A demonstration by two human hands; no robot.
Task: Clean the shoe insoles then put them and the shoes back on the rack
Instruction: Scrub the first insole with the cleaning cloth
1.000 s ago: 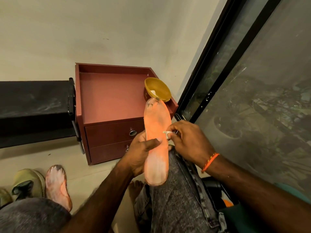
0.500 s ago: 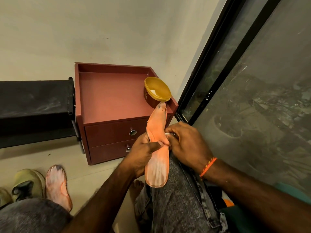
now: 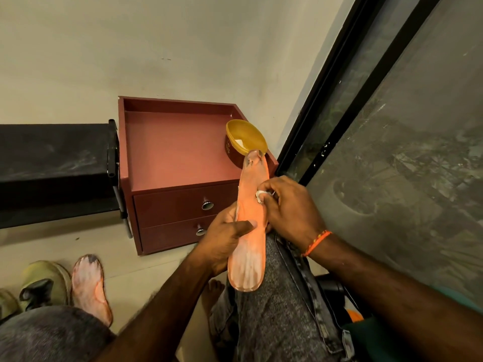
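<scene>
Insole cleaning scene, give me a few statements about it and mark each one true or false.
1. The left hand grips the insole. True.
2. The right hand is empty. False: it pinches a white wad against the insole.
3. A second insole lies on the floor. True.
4. The yellow bowl sits on the floor. False: it sits on the red cabinet.
5. Both cabinet drawers are pulled open. False: both are closed.

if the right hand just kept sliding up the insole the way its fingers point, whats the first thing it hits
Probably the yellow bowl on the cabinet, just past the insole tip, though depth is unclear. The right hand pinches a small white wad.
</scene>
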